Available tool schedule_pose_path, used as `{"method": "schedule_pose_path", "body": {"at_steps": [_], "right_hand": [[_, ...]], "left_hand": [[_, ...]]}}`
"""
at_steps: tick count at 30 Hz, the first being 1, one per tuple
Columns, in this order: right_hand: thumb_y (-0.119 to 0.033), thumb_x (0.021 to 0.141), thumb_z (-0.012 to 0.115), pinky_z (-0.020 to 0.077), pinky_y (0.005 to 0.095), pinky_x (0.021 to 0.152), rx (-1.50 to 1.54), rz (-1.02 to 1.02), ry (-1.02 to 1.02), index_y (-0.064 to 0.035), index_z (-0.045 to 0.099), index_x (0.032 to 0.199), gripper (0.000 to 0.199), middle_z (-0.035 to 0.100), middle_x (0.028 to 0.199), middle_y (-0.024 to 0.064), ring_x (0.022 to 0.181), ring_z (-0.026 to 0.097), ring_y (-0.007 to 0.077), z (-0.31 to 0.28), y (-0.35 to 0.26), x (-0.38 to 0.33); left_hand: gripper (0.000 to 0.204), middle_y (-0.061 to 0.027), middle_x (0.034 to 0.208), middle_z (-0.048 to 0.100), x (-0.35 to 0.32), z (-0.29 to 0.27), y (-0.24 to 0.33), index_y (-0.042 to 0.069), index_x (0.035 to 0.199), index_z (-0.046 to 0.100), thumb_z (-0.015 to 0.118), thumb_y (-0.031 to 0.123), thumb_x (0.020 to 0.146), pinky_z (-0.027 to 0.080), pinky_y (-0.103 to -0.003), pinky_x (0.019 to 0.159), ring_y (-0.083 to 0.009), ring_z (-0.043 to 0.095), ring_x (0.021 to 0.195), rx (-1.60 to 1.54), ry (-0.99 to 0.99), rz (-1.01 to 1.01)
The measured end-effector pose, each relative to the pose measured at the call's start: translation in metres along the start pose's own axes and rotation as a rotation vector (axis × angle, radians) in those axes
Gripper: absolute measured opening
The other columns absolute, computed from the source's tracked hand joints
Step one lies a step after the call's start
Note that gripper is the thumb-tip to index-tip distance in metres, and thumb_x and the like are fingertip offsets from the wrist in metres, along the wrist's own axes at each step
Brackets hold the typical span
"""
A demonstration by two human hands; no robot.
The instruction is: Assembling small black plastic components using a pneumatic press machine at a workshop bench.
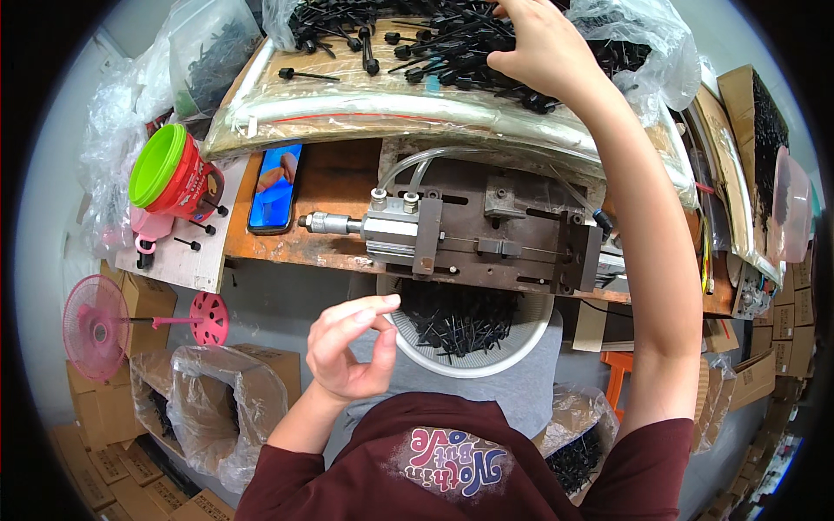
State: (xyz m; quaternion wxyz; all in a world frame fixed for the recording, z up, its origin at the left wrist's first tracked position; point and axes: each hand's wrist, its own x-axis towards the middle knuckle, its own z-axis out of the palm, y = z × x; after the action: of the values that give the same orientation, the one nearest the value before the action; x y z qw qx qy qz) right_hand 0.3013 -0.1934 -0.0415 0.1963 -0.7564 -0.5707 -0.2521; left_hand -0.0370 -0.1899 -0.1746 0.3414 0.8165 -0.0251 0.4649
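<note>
My right hand [549, 48] reaches over the heap of black stemmed plastic parts [469, 43] on the plastic-wrapped cardboard tray. Its thumb and fingers are apart, and nothing shows between them; some fingertips run to the picture's top edge. In front of the bench hovers my left hand [352, 347], fingers loosely curled, with a gap between thumb and forefinger and no part visible in it. Just beyond it is a metal pneumatic fixture [395, 239] with clear hoses, bolted on a dark plate. Below the fixture, a white basket [526, 352] over my lap holds many black parts.
A phone [275, 189] lies left of the fixture, beside a red bucket [180, 178] with a green rim. A pink fan [97, 326] and plastic-lined boxes [208, 408] stand lower left. Plastic bags [647, 52] flank the heap. An orange stool [615, 378] is lower right.
</note>
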Motion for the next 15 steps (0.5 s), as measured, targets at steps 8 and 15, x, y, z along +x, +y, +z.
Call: {"method": "schedule_pose_path", "body": {"at_steps": [8, 15], "right_hand": [[-0.013, 0.066, 0.075, 0.0524, 0.0396, 0.084, 0.115, 0.174, -0.180, 0.0018, 0.064, 0.114, 0.051, 0.068, 0.098, 0.0201, 0.093, 0.065, 0.0342, -0.001, 0.016, 0.012], [-0.010, 0.066, 0.079, 0.0493, 0.0326, 0.067, 0.366, 0.260, -0.180, 0.0033, 0.066, 0.094, 0.034, 0.061, 0.073, 0.0078, 0.069, 0.059, 0.0186, -0.006, 0.033, 0.009]], "left_hand": [[0.053, -0.0282, 0.113, 0.058, -0.007, 0.009, -0.002, 0.003, 0.132, 0.034, 0.055, -0.012, 0.085, 0.054, -0.026, 0.061, -0.0164, 0.060, 0.062, -0.035, -0.020, -0.023], [0.056, -0.0281, 0.114, 0.058, -0.006, 0.017, -0.002, 0.004, 0.134, 0.033, 0.057, -0.012, 0.085, 0.054, -0.026, 0.062, -0.0163, 0.060, 0.062, -0.076, -0.037, -0.037]]}}
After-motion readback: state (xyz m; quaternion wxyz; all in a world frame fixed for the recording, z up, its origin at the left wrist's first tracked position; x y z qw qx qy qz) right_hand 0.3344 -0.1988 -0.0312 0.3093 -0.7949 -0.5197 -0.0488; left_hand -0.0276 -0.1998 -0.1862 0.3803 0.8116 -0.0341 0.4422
